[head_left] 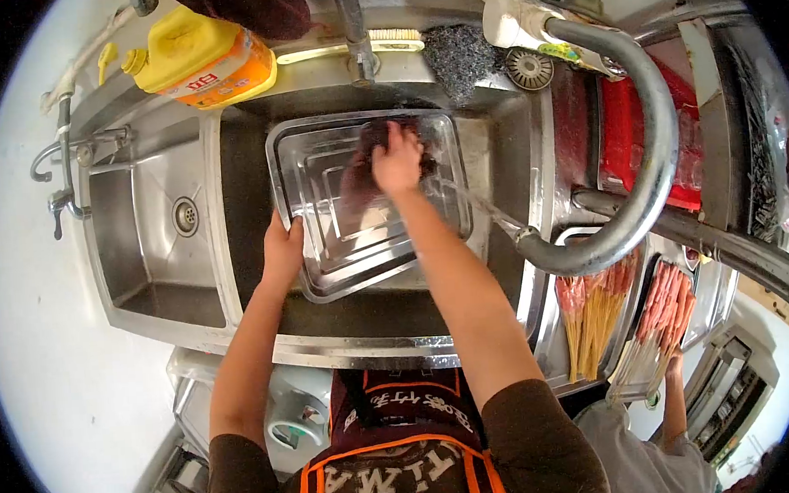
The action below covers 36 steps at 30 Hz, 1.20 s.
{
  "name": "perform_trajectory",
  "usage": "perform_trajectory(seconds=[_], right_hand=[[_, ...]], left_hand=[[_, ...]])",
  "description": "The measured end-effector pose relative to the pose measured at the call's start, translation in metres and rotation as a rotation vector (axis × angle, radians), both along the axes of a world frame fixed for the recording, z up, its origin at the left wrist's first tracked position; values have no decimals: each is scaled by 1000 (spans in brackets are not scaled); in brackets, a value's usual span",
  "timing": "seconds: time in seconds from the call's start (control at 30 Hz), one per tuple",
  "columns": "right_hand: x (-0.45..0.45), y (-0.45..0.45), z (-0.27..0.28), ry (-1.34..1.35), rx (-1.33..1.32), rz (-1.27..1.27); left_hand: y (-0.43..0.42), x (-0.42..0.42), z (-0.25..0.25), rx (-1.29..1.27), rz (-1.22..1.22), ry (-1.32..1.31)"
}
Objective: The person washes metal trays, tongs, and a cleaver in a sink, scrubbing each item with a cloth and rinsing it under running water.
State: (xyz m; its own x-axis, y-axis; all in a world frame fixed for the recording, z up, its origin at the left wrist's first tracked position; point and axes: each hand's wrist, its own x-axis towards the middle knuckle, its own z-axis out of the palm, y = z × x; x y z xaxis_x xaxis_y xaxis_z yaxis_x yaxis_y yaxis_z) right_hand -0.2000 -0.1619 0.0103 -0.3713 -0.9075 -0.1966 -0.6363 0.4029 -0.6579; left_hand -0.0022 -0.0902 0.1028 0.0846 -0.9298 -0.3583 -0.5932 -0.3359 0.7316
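A rectangular stainless steel tray [324, 271] lies slightly tilted in the large sink basin [252, 201]. At its left edge my left hand [283, 249] grips the rim, thumb toward the inside. My right hand [398, 162] presses a dark red cloth [360, 178] against the upper middle of the tray, fingers over the bunched fabric. From the mouth of the curved metal faucet [648, 177], a stream of water [473, 201] runs into the tray near my right hand.
A yellow jug [203, 64], a brush [395, 40], dark scouring mesh [460, 57] and a drain strainer [529, 68] sit on the back ledge. Left is a second basin [160, 261]. On the right, trays hold skewered meat [665, 307], beside another person's hand [675, 365].
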Motion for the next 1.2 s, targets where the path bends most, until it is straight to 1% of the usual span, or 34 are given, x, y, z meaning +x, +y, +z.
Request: perform_trajectory(seconds=[0.03,0.07,0.1,0.13,0.17,0.23,0.3,0.33,0.37,0.47,0.53,0.57,0.63,0.67,0.7,0.73,0.8,0.83,0.9,0.93,0.97,1.03,1.07,1.1,1.17,1.2], right_hand=[[15,3,11,-14,-6,27],[27,8,18,-53,-79,89],[39,12,34,-95,-62,136],[51,20,46,-131,-147,206],[61,28,62,-150,-162,250],[72,49,69,-202,-240,339],[69,80,76,-306,-208,386],[63,97,75,-304,-143,412],[55,113,72,-302,-78,437],[16,148,40,-199,-28,445],[-14,159,23,-108,22,448],[-29,163,14,-71,47,442],[-63,172,-17,34,76,439],[-79,172,-23,19,194,416],[-90,170,-25,4,311,393],[-94,166,-13,4,307,394],[-99,150,24,-1,585,235],[-101,146,16,2,580,238],[-103,139,-9,-34,362,27],[-103,131,-13,-34,359,28],[-101,119,-16,-338,356,-62],[-94,102,-19,-944,332,-235],[-88,90,37,-754,445,-184],[-89,91,31,-752,444,-181],[-89,90,37,-933,426,-303],[-93,96,43,-1034,292,-352]], left_hand=[[0,0,0,-1,0,5],[0,1,-1,11,14,64],[-1,1,-2,20,28,123],[-2,2,-3,18,27,125],[-3,3,-4,54,46,151],[-5,5,-7,87,62,181],[-9,11,-9,175,282,474],[-12,5,1,133,276,434],[-14,6,3,120,248,336],[-11,10,2,47,215,399],[-9,14,1,34,155,324],[-7,15,5,34,152,326],[-6,18,16,17,86,283],[-7,21,22,33,68,255],[-7,23,33,29,70,253],[-8,25,47,-10,58,214],[-5,39,56,-77,25,107],[-7,45,67,-30,21,69],[-6,62,69,-170,4,80],[-7,65,78,-189,-6,41],[-7,69,79,-193,-5,41],[-8,83,81,-28,95,263],[-9,93,78,82,119,275],[-8,96,74,79,122,276],[-7,98,63,-134,74,162],[-7,96,56,-134,79,170]])
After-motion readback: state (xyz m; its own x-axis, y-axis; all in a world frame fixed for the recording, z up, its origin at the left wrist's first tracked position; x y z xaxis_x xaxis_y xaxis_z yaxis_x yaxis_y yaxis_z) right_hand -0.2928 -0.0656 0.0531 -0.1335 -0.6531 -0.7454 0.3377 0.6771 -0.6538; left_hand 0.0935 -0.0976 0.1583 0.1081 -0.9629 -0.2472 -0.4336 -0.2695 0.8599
